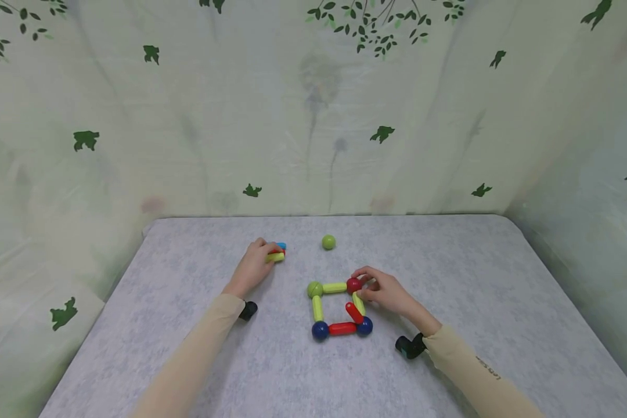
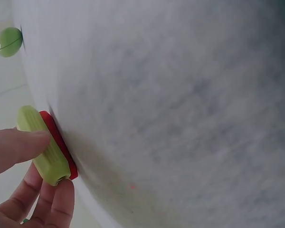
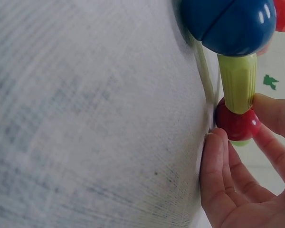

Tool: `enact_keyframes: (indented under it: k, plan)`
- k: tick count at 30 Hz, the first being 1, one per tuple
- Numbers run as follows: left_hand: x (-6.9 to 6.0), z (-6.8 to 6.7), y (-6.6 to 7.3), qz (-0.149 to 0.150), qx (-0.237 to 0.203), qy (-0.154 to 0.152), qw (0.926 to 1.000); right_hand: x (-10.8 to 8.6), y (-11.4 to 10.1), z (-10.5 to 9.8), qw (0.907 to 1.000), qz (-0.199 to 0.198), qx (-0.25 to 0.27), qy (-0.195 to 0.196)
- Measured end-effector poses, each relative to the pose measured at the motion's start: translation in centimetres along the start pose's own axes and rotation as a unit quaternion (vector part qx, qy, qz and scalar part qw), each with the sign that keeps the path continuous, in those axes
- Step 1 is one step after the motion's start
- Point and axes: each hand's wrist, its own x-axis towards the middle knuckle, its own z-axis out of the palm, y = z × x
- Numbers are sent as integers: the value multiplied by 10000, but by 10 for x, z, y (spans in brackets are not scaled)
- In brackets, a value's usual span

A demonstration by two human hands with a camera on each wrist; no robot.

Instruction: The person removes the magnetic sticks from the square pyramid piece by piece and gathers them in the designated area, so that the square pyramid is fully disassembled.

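A square of rods and balls lies on the table, with a green ball (image 1: 315, 289), a red ball (image 1: 353, 285) and two blue balls (image 1: 320, 331) at its corners. A short red rod (image 1: 353, 312) slants up from the right blue ball (image 3: 230, 23). My right hand (image 1: 389, 293) has its fingers around the red ball (image 3: 237, 121), the thumb by the end of the yellow-green rod (image 3: 237, 83). My left hand (image 1: 252, 268) pinches a yellow-green rod (image 2: 46, 149); a red rod (image 2: 61, 145) lies against it, and a blue rod (image 1: 280, 245) shows behind.
A loose green ball (image 1: 328, 242) sits on the table (image 1: 449, 261) behind the square, right of my left hand. A leaf-patterned cloth (image 1: 292, 116) hangs along the table's back edge. Black wrist cameras (image 1: 410, 346) sit under both wrists.
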Motion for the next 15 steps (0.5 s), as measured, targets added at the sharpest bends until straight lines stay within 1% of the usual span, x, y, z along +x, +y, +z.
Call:
enact_keyframes:
  k: [5,9,12,14,15]
  plan:
    - [1,0,-2,-100,-77,-55,9999,0,0,1,10000,-19,-5,-8]
    - [-2,0,0,-151,-20,-10,9999,-1,0,1,10000,-2,-27,-4]
    - [-6,-1,4,-60,-37,63,10000,-1,-1,1,10000,-14,-60,11]
    - [-9,-2,8,96,-179,107,9997,-1,0,1,10000,-20,-71,28]
    - [-11,-2,10,222,-282,129,9993,-1,0,1,10000,-19,-66,30]
